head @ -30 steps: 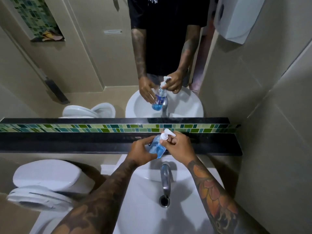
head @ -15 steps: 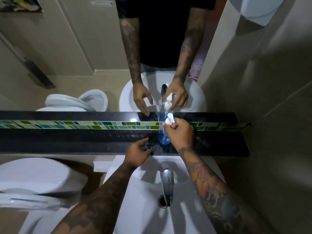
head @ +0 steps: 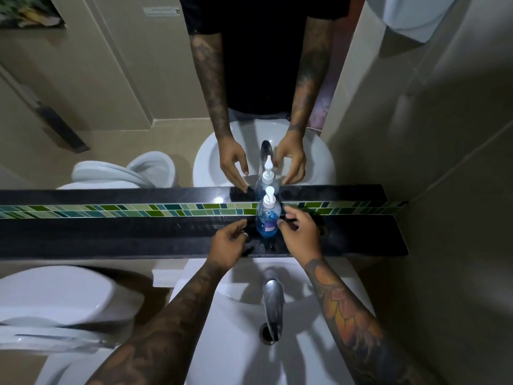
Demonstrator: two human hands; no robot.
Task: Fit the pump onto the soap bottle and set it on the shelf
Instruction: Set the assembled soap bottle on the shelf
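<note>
At mid-frame the left hand (head: 226, 241) and right hand (head: 298, 233) flank the soap bottle (head: 267, 218), each grip wide and holding nothing. The right fingertips (head: 280, 224) are nearer, perhaps touching. The bottle stands upright on the black shelf (head: 111, 234), blue liquid inside, white pump (head: 269, 197) fitted.

One head-worn view looks steeply down, close above the sink (head: 238, 315) (mirror ahead).
</note>
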